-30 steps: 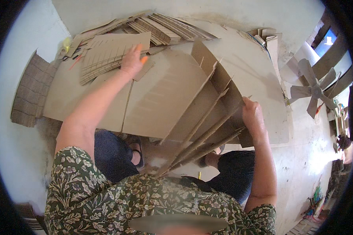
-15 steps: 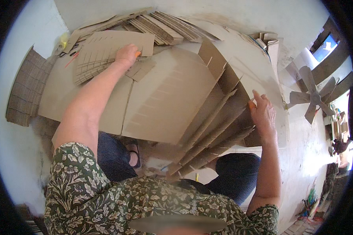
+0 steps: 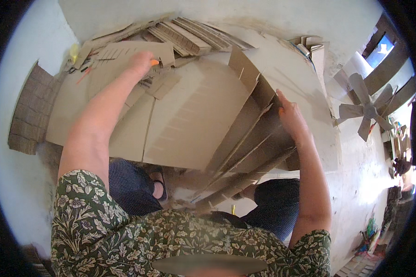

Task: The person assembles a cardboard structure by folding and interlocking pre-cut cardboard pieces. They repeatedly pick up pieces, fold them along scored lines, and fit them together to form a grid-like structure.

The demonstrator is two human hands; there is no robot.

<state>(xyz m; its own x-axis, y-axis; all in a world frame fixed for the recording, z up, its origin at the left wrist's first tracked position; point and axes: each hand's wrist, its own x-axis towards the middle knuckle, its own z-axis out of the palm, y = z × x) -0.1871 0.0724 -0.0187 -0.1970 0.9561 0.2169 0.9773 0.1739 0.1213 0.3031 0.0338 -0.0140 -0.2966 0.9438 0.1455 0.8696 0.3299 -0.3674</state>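
Note:
My left hand (image 3: 141, 63) is stretched over a pile of slotted cardboard strips (image 3: 118, 50) at the far left. Its fingers curl at the pile's right end, apparently closed on a strip, though my hand partly hides the grip. An orange cover shows on one finger. My right hand (image 3: 293, 119) holds the outer panel of a cardboard divider (image 3: 263, 138), an orange cover showing by its fingers. Several panels of this divider stand on edge, fanned apart at the far end and converging toward my lap. Slotted edges show on some panels.
Beneath lies a large pale board (image 3: 194, 120) with a seam. Cardboard bundles (image 3: 185, 37) are piled at the back, and a stack of small cardboard pieces (image 3: 34, 106) stands at the left wall. At right is a fan (image 3: 370, 111) with grey blades.
My right hand has moved left and slightly up along the divider, its fingers now against the outer panel. The divider's panels have drawn closer together. My left hand has shifted slightly over the strips.

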